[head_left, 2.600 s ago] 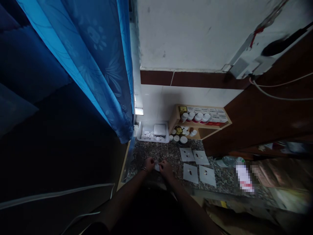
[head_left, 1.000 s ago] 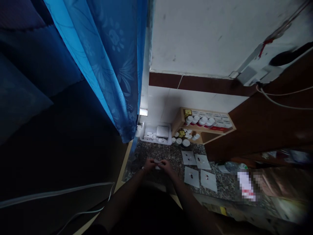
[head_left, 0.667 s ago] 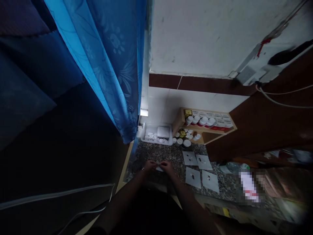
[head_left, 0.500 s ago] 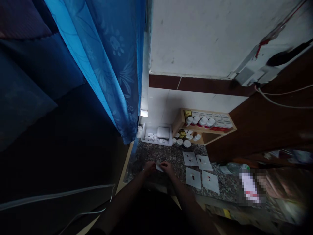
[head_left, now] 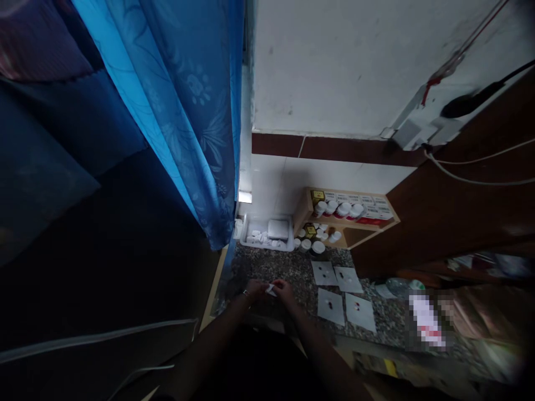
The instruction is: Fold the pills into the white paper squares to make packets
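Head view, looking down at a dim stone-speckled surface (head_left: 288, 266). Near its front edge, a person's two bare hands meet over a small white paper (head_left: 271, 290). The left hand (head_left: 256, 288), with a thin band (head_left: 246, 292) at the wrist, pinches one side of the paper between its fingers. The right hand (head_left: 284, 290) has its fingers pressed together on the other side. The paper lies between the two hands; whether it touches the surface cannot be told.

To the right of the hands, four white paper squares (head_left: 331, 313) lie flat in two rows of two, each bearing a few small pills (head_left: 356, 306), some dark, some pale. Behind the hands, against the tiled wall (head_left: 267, 184), is a white plastic tray (head_left: 267, 247) holding small white packets (head_left: 262, 239) and a square white stack (head_left: 278, 229).

Just right of the tray, a small wooden shelf (head_left: 301, 211) carries white-capped bottles (head_left: 344, 209) and white boxes (head_left: 371, 201) on top; more white-lidded jars (head_left: 318, 247) stand below and in front. Farther right, a clear plastic bottle (head_left: 397, 287) lies on its side. A blue curtain (head_left: 196, 128) hangs at the left.
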A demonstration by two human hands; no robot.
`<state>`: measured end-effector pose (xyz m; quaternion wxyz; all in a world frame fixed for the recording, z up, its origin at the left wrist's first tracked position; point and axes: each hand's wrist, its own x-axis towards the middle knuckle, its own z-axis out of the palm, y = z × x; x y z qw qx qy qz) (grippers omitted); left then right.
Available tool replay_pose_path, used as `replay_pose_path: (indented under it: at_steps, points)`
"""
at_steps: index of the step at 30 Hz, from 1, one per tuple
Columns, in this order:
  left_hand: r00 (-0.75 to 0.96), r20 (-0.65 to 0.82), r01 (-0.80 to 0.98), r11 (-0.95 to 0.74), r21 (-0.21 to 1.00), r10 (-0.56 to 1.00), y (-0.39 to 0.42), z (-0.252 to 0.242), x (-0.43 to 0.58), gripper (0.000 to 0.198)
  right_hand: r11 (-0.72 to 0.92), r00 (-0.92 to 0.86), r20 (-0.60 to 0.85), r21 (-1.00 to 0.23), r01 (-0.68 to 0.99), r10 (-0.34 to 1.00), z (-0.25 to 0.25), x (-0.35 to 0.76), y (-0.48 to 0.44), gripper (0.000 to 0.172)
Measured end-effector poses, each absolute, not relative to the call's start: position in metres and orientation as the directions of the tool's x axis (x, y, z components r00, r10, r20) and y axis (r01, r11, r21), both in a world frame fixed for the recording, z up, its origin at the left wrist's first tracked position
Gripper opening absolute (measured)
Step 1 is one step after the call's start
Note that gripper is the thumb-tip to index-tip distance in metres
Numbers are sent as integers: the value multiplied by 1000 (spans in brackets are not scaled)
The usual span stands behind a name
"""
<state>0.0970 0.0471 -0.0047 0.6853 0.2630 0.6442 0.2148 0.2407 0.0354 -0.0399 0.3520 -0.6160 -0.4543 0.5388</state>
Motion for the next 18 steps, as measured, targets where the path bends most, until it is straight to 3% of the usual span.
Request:
replay_pose_path:
  at_steps: [11,15,18]
  points:
    - [-36,-737,198,728,657,675,40,-8,93,18,-387,-58,-436,-845,369,898,-22,241,37,35]
    - [147,-709,202,681,704,690,31,-11,88,18,-350,-78,-412,-847,401,908,-22,243,40,34]
    - [151,-669,198,641,742,728,26,-14,87,23,-354,-43,-394,-866,354,918,-24,243,42,33]
